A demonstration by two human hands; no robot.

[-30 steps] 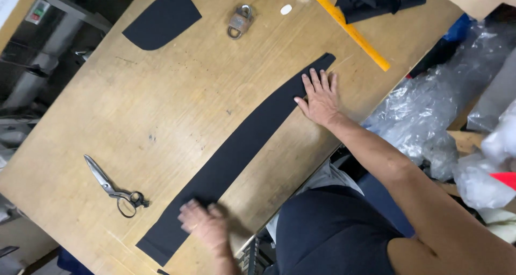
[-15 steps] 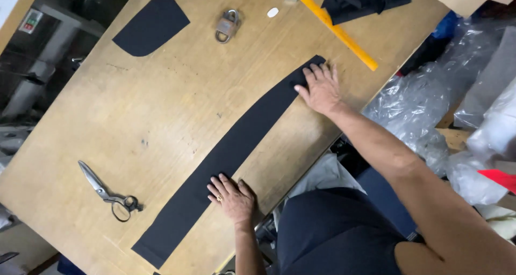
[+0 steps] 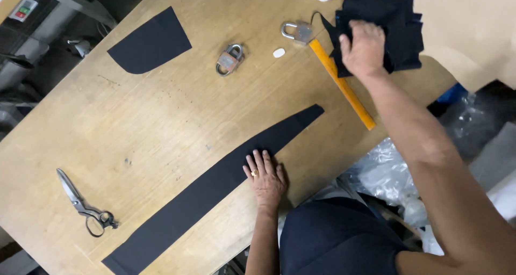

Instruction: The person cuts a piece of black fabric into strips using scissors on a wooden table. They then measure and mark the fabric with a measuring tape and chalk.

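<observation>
A long curved strip of black fabric (image 3: 204, 194) lies diagonally across the wooden table (image 3: 161, 124). My left hand (image 3: 265, 179) rests flat on the strip near its middle, fingers spread, a ring on one finger. My right hand (image 3: 365, 48) reaches to the far right of the table and grips a folded stack of black fabric (image 3: 400, 28). A yellow ruler (image 3: 344, 87) lies just beside that stack.
Two padlocks (image 3: 230, 59) (image 3: 298, 31) and a small white chalk piece (image 3: 279, 52) sit at the back. A smaller black cut piece (image 3: 150, 43) lies at the far left. Scissors (image 3: 83, 204) lie near the left front. Clear plastic bags (image 3: 387, 178) sit off the table's right edge.
My right hand left the strip's far end and moved up to the black fabric stack, closing on it. My left hand slid farther along the strip toward its middle.
</observation>
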